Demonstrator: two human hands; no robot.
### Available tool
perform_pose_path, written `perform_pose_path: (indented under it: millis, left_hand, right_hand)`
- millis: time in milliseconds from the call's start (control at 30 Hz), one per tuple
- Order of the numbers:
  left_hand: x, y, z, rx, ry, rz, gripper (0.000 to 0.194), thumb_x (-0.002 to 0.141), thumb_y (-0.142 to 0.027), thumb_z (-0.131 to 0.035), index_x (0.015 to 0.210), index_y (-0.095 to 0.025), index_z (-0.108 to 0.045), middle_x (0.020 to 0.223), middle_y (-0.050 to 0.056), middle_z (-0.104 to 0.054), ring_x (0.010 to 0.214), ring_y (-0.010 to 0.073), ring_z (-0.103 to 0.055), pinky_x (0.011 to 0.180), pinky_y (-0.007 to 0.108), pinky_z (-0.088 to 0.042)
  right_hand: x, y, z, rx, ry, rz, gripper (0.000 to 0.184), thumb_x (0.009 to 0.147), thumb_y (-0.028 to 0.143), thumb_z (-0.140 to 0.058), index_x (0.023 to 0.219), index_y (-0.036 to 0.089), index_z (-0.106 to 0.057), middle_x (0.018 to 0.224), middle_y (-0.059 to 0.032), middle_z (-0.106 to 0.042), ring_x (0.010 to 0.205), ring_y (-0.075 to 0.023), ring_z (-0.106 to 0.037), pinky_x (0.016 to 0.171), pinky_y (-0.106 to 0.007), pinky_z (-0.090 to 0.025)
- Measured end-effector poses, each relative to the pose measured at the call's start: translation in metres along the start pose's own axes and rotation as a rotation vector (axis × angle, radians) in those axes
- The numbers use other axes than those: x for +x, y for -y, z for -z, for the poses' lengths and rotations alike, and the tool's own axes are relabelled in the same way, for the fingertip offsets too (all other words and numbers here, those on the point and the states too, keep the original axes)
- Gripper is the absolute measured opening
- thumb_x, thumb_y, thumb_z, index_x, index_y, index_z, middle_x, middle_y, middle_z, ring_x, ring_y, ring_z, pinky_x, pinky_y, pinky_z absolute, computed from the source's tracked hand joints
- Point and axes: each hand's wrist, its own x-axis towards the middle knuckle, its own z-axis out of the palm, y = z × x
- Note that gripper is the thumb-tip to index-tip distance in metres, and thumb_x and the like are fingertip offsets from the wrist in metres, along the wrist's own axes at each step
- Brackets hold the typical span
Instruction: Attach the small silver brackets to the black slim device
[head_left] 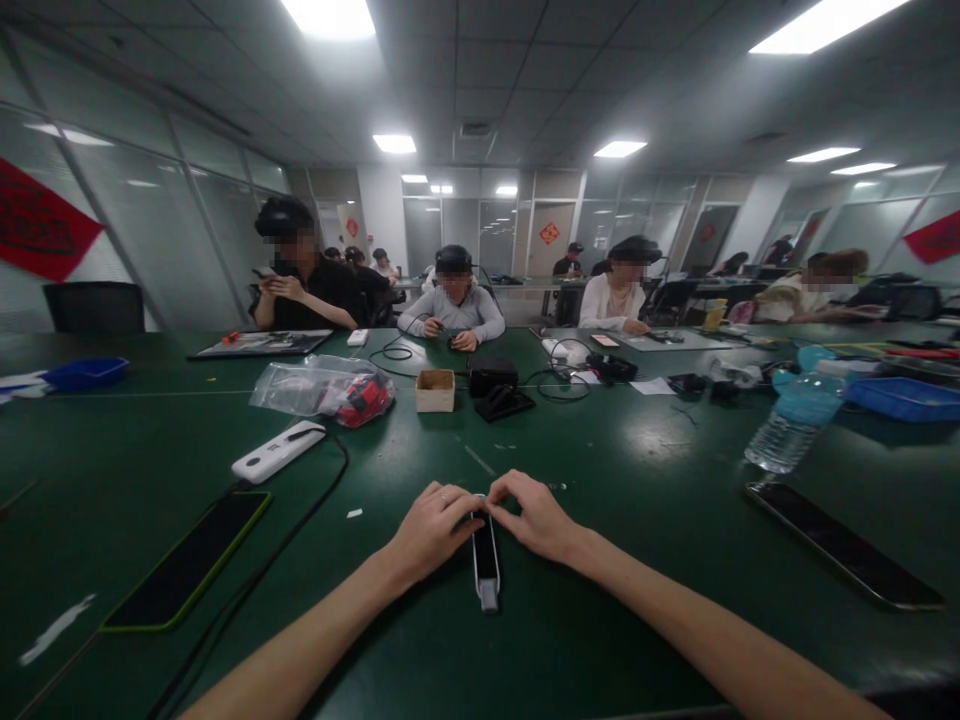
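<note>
A slim, long device with a black top, a white edge and a grey tip at its near end lies on the green table in front of me. My left hand reaches its far end from the left, thumb and fingers closed around that end. From the right, my right hand pinches at the same far end, its fingertips meeting those of the left. The fingers cover the device's far end, so whatever detail is there is hidden.
Left of me lie a green-edged phone and a white power strip with a black cable. A dark phone and a water bottle are on the right. Ahead are a small box and a plastic bag; people sit opposite.
</note>
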Motion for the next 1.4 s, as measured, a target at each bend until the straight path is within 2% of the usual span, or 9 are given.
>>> perform_pose_path:
  millis: [133,400,633,733,867,1033,1233,1400]
  left_hand:
    - [-0.001,0.0,-0.002,0.057,-0.009,-0.044,0.019,0.094,-0.026,-0.044,0.099,-0.021,-0.062,0.093,0.005,-0.067,0.082,0.0175,-0.06,0.073,0.031,-0.04]
    - [0.0,0.003,-0.005,0.1,-0.202,-0.138,0.016,0.095,-0.026,-0.047,0.093,-0.018,-0.06,0.085,0.003,-0.068,0.074,0.0146,-0.06,0.067,0.028,-0.039]
    - [0.002,0.0,-0.003,0.128,-0.191,-0.133,0.009,0.091,-0.023,-0.053,0.091,-0.018,-0.061,0.082,0.002,-0.068,0.069,0.0147,-0.06,0.065,0.027,-0.04]
    - [0.002,0.002,-0.003,0.092,-0.159,-0.076,0.007,0.087,-0.019,-0.055,0.091,-0.018,-0.061,0.084,0.003,-0.068,0.073,0.0152,-0.061,0.067,0.027,-0.042]
    - [0.001,0.01,0.001,0.025,-0.094,0.091,0.008,0.081,-0.016,-0.058,0.088,-0.018,-0.061,0.085,0.002,-0.067,0.075,0.0154,-0.06,0.068,0.025,-0.045]
    - [0.0,0.026,0.007,-0.057,-0.004,0.272,0.009,0.079,-0.019,-0.056,0.086,-0.019,-0.061,0.081,0.0,-0.065,0.068,0.0138,-0.059,0.064,0.024,-0.044]
    - [-0.001,0.032,0.006,-0.289,0.111,0.371,0.013,0.078,-0.024,-0.056,0.087,-0.019,-0.065,0.077,-0.002,-0.068,0.065,0.0135,-0.06,0.063,0.022,-0.044]
    - [0.001,0.029,0.005,-0.332,0.114,0.375,0.014,0.079,-0.026,-0.056,0.086,-0.019,-0.066,0.076,-0.002,-0.069,0.066,0.0137,-0.061,0.063,0.022,-0.044]
  right_hand:
    - [-0.002,0.004,-0.01,0.014,-0.054,0.013,0.005,0.08,0.011,-0.059,0.081,0.016,-0.057,0.081,-0.0026,-0.06,0.078,-0.0152,-0.055,0.071,-0.027,-0.044]
    - [-0.004,0.0,-0.016,0.014,-0.118,0.036,0.006,0.08,0.012,-0.058,0.078,0.018,-0.057,0.08,-0.0024,-0.061,0.076,-0.0156,-0.055,0.07,-0.028,-0.045]
    - [-0.004,0.001,-0.016,0.044,-0.103,0.04,0.005,0.083,0.015,-0.056,0.083,0.019,-0.058,0.084,-0.0023,-0.062,0.08,-0.0154,-0.056,0.072,-0.029,-0.046]
    - [-0.003,0.002,-0.013,0.005,-0.08,0.058,0.004,0.084,0.016,-0.055,0.085,0.018,-0.059,0.084,-0.0028,-0.062,0.079,-0.0154,-0.056,0.073,-0.029,-0.046]
    - [0.0,-0.003,-0.001,-0.097,-0.071,0.074,0.006,0.086,0.017,-0.053,0.088,0.017,-0.059,0.086,-0.0046,-0.063,0.08,-0.0161,-0.056,0.073,-0.03,-0.045]
    - [0.002,-0.012,0.012,-0.256,0.011,-0.005,0.01,0.087,0.018,-0.051,0.089,0.016,-0.061,0.088,-0.0056,-0.064,0.081,-0.0169,-0.056,0.072,-0.031,-0.044]
    - [0.0,-0.016,0.011,-0.342,0.166,-0.032,0.015,0.088,0.024,-0.052,0.094,0.018,-0.064,0.094,-0.0049,-0.064,0.086,-0.0173,-0.054,0.075,-0.032,-0.042]
    - [0.001,-0.017,0.007,-0.363,0.187,-0.027,0.017,0.089,0.024,-0.049,0.094,0.018,-0.065,0.093,-0.0056,-0.065,0.086,-0.0181,-0.053,0.075,-0.032,-0.041]
